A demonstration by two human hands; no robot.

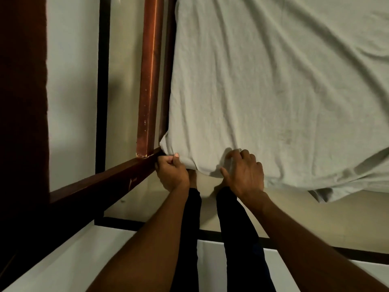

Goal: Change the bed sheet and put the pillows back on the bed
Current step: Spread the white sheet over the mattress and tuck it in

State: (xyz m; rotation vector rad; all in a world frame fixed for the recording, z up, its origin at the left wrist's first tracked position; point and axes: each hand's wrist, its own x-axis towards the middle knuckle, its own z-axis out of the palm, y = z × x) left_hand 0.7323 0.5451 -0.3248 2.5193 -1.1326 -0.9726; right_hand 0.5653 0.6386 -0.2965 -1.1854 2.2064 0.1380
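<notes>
At the mattress corner beside the wooden bed frame (149, 81), the pale sheet (263, 91) is pinched by the left hand (171, 172) and gripped in the curled fingers of the right hand (245, 171). With uneven pulling, the sheet's loose edge could likely be dragged askew.

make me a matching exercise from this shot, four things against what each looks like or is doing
1 left hand
2 right hand
3 bed sheet
4 bed frame

a reddish-brown wood, left of the sheet
b pinches the sheet's corner
c pale and wrinkled
d fingers curled on the sheet's near edge

Pairs: 1-b, 2-d, 3-c, 4-a
</notes>
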